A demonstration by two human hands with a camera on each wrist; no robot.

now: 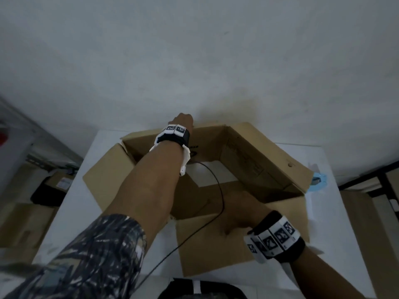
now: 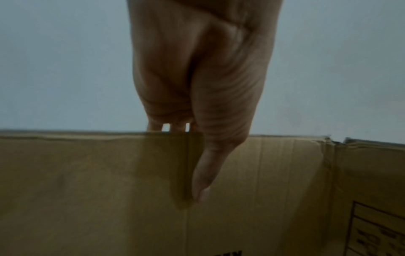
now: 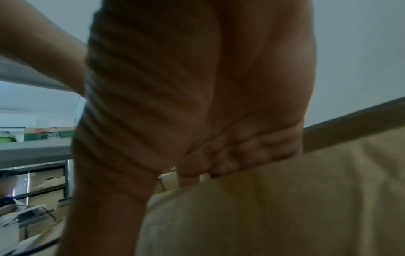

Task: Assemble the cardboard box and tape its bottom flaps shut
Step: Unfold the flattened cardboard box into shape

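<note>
**Box open on table, both hands on its edges**

On the white table [image 1: 71, 203] sits your cardboard box [image 1: 254, 152], walls up, flaps splayed out, table showing thru the middle. Your left hand [image 1: 183, 119] pinches the far wall's top edge, thumb [image 2: 206, 175] inside, fingers over the back. Your right hand [image 1: 239, 214] grips the near flap's edge, fingers curled over it. Blue item [image 1: 319, 180], partly hidden, lies w/ the box's right side.

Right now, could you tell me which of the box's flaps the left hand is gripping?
The far flap, next to the wall: the left hand hooks over its top edge, thumb inside. The right hand holds the near flap instead.
</note>
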